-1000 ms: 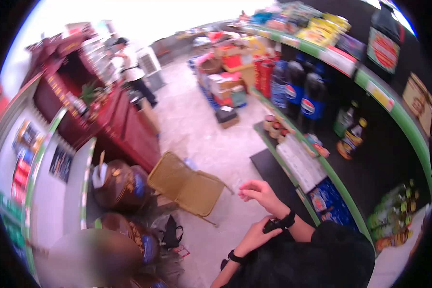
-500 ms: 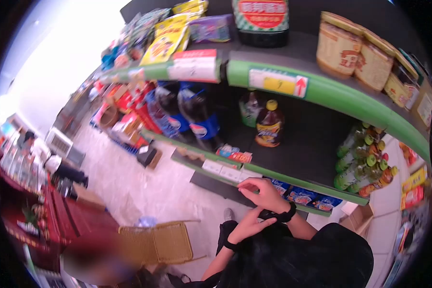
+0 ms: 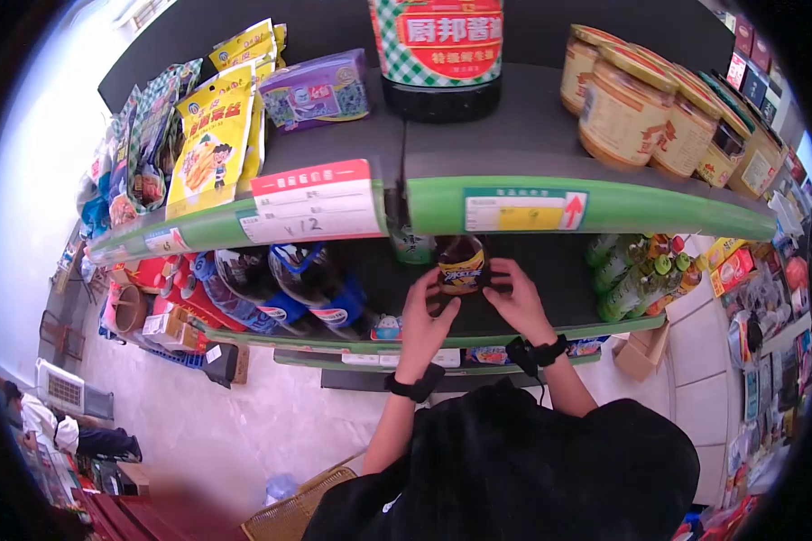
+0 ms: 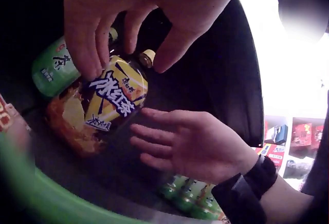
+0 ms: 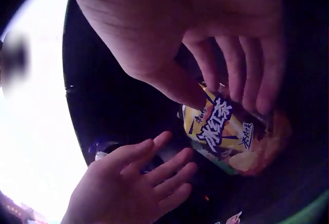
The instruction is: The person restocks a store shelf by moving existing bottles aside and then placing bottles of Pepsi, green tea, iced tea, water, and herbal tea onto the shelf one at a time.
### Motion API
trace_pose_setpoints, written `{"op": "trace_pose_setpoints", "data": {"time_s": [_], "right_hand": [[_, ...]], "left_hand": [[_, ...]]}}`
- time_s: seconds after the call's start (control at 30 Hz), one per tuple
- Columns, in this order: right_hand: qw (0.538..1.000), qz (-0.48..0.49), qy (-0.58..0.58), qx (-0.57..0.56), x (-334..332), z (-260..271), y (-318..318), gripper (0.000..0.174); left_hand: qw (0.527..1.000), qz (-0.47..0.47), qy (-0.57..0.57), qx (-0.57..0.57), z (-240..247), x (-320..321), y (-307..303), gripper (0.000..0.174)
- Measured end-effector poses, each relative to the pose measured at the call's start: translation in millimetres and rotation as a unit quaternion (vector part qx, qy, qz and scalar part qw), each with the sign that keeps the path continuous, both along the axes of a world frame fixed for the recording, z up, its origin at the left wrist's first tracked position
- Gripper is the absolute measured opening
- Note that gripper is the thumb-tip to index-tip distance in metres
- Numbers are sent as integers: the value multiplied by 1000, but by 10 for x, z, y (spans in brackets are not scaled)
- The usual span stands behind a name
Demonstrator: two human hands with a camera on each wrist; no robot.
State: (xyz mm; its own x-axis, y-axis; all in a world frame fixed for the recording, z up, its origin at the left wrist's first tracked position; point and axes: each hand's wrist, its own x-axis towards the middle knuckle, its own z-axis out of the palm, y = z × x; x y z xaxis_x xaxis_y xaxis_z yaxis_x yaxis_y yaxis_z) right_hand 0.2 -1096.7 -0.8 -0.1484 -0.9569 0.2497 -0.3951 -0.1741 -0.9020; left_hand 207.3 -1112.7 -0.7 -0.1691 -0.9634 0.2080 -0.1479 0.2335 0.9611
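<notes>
A bottle of iced tea (image 3: 462, 266) with a yellow label and dark brown contents stands on the middle shelf, its top hidden by the shelf above in the head view. My left hand (image 3: 427, 316) is at its left side, fingers spread and loosely bent. On the other side is my right hand (image 3: 517, 302), palm turned toward the bottle. In the left wrist view a gap shows between the right hand (image 4: 198, 144) and the label. The right wrist view shows the left hand (image 5: 136, 183) apart from the bottle too. A green-labelled bottle (image 4: 55, 67) stands close behind the iced tea.
Overhead, the green shelf edge (image 3: 595, 206) carries price tags, with a soy sauce jug (image 3: 438, 54), snack bags (image 3: 212, 135) and jars (image 3: 622, 108) above it. Large cola bottles (image 3: 320, 288) stand left on the middle shelf, several green bottles (image 3: 627, 279) at its right end.
The view has swung right to face the shelf squarely. My hands, earlier together with the left at the right wrist, have separated and reached forward to either side of the iced tea bottle.
</notes>
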Motion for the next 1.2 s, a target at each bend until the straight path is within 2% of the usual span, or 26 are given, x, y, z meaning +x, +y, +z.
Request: {"op": "trace_pose_setpoints", "data": {"time_s": [0.03,0.07,0.13,0.23,0.27,0.47,0.63,0.73,0.83,0.93,0.97,1.07,1.1,1.2], "right_hand": [[1000,-2,0,6,13,-14,-96,66],[1000,-16,-6,-13,44,-59,-182,68],[998,-40,-13,-50,104,-83,-294,72],[998,25,-59,-29,145,50,-353,75],[999,28,-23,-34,85,-146,-455,72],[999,-6,53,-4,119,-275,-455,71],[1000,1,21,2,83,-268,-378,78],[997,33,-54,-36,58,-325,-282,87],[997,23,-50,-48,73,-200,-67,91],[988,50,106,-101,-44,-122,80,89],[987,48,95,-117,-40,-121,133,81],[986,92,88,-108,-108,-79,386,79],[984,97,76,-130,-78,-39,501,78],[973,154,61,-158,10,201,830,79]], "left_hand": [[1000,2,-9,-10,19,10,-92,67],[1000,5,-16,-21,33,2,-176,72],[996,9,-6,-90,17,-72,-315,72],[986,21,-48,-160,16,-189,-498,72],[981,25,-73,-176,2,-209,-545,73],[983,21,-66,-173,-114,-206,-551,71],[979,35,-96,-175,-92,-211,-458,70],[981,30,-82,-174,-29,-191,-261,71],[979,52,-61,-187,-190,-198,-28,70],[988,34,-26,-147,-242,-231,356,70],[985,57,-27,-159,-285,-277,466,69],[988,72,-8,-133,-255,-279,833,68],[976,105,-42,-187,-224,-289,989,66],[967,138,33,-210,-179,-306,1408,64]]}}
